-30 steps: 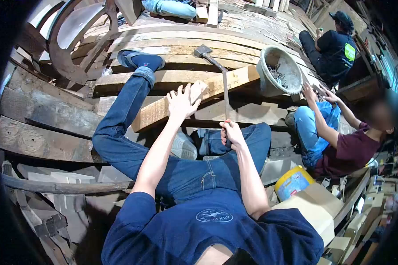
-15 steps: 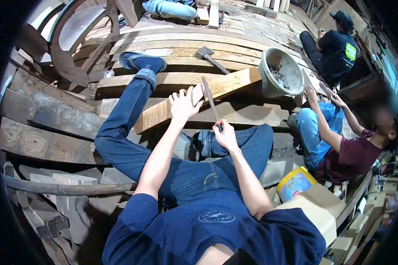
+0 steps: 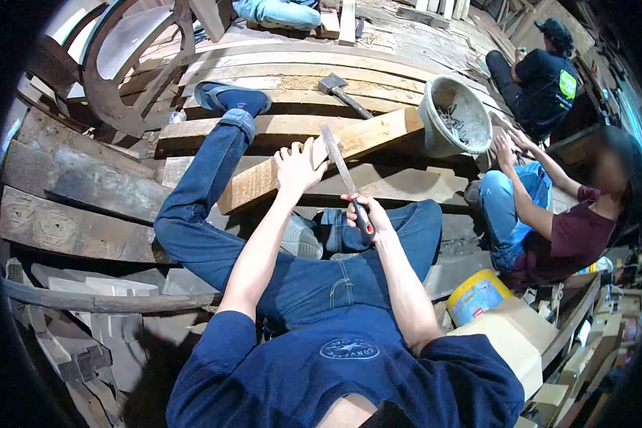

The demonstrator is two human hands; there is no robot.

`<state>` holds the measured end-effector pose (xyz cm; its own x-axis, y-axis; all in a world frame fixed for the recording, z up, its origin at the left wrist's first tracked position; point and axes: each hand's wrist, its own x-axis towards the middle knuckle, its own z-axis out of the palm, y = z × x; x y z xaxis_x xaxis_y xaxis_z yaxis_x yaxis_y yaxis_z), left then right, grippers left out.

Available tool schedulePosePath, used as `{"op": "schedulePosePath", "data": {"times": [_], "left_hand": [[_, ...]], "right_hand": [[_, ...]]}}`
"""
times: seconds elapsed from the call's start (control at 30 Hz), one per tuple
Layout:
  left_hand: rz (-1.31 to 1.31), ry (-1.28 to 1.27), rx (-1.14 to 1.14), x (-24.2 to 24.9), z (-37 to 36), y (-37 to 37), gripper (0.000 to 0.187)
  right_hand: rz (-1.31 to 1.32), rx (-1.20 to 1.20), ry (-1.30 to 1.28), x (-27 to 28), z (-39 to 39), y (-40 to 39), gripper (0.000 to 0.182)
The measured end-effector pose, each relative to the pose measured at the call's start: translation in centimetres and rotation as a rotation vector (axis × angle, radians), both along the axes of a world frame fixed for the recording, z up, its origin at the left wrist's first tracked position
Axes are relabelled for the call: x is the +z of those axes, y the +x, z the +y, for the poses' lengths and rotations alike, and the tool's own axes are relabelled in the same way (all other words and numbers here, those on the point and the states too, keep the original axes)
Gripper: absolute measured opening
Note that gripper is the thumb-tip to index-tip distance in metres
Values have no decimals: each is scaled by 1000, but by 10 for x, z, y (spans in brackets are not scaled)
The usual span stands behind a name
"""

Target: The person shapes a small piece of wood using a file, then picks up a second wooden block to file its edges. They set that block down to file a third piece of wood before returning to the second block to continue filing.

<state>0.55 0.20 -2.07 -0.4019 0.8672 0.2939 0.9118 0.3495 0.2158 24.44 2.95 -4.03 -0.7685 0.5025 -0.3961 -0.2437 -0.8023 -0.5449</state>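
Note:
My right hand point(image 3: 372, 218) is wrapped round the black and red handle of a file point(image 3: 341, 165). The flat metal blade points up and away, its far end beside a small pale wood block point(image 3: 322, 153). My left hand point(image 3: 297, 168) presses that block against a thick wooden beam point(image 3: 253, 187), its fingers closed over the block and partly hiding it. The beam lies slantwise in front of my bent legs, its far end near a grey bucket point(image 3: 435, 135).
Metal nails or scraps lie in the bucket. Beyond the beam, a mallet point(image 3: 333, 84) rests on planks. A person point(image 3: 571, 221) sits close on the right, another person point(image 3: 546, 78) farther back. A yellow tub point(image 3: 474, 296) stands at my right; stacked timber point(image 3: 85, 235) is at left.
My right hand has rolled over, bringing the file's handle into view, and the blade has shifted slightly left. My left hand stays on the block. The nearby person's hands have come together.

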Motion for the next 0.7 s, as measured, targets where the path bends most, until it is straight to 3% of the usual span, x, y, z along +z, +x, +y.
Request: {"op": "schedulePosePath", "data": {"times": [0.07, 0.17, 0.2, 0.23, 0.33, 0.43, 0.47, 0.7], "left_hand": [[-63, 5, -9, 1, 0, 0, 77], [-38, -6, 12, 4, 0, 2, 75], [37, -5, 14, -2, 0, 2, 75], [52, 4, 13, -5, 0, 2, 74], [85, 24, 13, -7, 1, 1, 74], [62, 28, 2, -3, 1, 1, 74], [-11, 9, 0, -1, 1, 1, 74], [-24, -4, -7, -1, 0, 2, 75]], "right_hand": [[-92, 10, 141, 8, 0, 4, 31], [-436, 58, 449, 32, -12, 3, 29], [-538, 132, 614, 23, -12, 6, 29], [-718, 117, 725, 14, -13, 5, 32], [-904, -11, 1352, 20, -24, 6, 32], [-877, -170, 1450, 31, -26, 3, 25], [-978, -87, 1412, 38, -27, 5, 21], [-1189, -79, 1603, 18, -19, -28, 20]]}}
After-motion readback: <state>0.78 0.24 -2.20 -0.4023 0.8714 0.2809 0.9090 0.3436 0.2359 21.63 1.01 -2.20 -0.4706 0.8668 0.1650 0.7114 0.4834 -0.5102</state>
